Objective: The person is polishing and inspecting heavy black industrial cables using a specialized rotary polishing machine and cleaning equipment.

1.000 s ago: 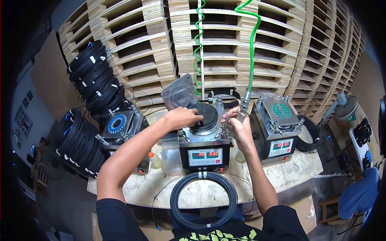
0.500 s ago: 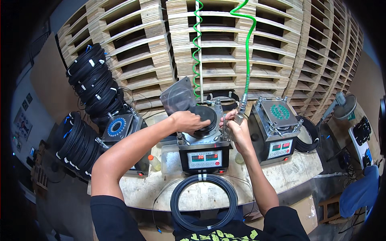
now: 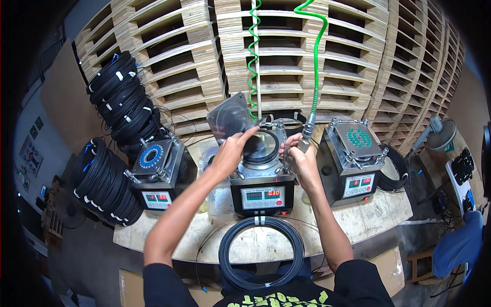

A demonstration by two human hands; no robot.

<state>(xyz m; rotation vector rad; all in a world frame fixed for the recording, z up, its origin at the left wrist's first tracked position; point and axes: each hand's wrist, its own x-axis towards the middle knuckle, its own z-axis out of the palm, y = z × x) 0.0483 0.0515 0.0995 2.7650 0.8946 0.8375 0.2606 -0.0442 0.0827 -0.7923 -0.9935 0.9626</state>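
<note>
My left hand (image 3: 232,153) is over the left side of the middle bench machine (image 3: 263,197), fingers stretched toward the back of its round plate (image 3: 262,148), with nothing visible in them. That plate looks shiny inside a black rim. Behind the hand, a square plate (image 3: 225,120) leans tilted. My right hand (image 3: 300,156) is closed round a metal air blow gun (image 3: 306,135) at the machine's right side. A green hose (image 3: 317,61) runs up from the gun. A coil of black cable (image 3: 225,250) lies at the bench's front edge, partly over my lap.
Similar machines stand at left (image 3: 153,176) and right (image 3: 353,166), each with a plate of ringed fittings. Stacked black cable coils (image 3: 120,102) rise at far left. Wooden pallets (image 3: 286,51) wall off the back. A blue-covered seat (image 3: 458,245) stands at right.
My left hand has lifted off the dark disc and moved back and left, uncovering a shiny round surface. The display lights have changed. My right hand stays on the air blow gun.
</note>
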